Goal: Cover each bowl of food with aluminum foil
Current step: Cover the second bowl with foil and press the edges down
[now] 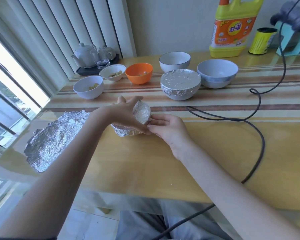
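Near the middle of the worktop (206, 153), the left hand (126, 111) is cupping a small foil-wrapped bowl (141, 112), its grip curled over the top. The right hand (164, 125) is pinching the foil at the bowl's right side. A loose foil sheet (54, 141) is lying by the left edge.

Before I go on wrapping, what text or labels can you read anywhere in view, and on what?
"奇强": large characters on the orange label of the yellow detergent bottle.
Smaller print on that label: too blurred to read.
Yellow-wrapped black roll: markings too small to read.
Bowls and foil: no text.
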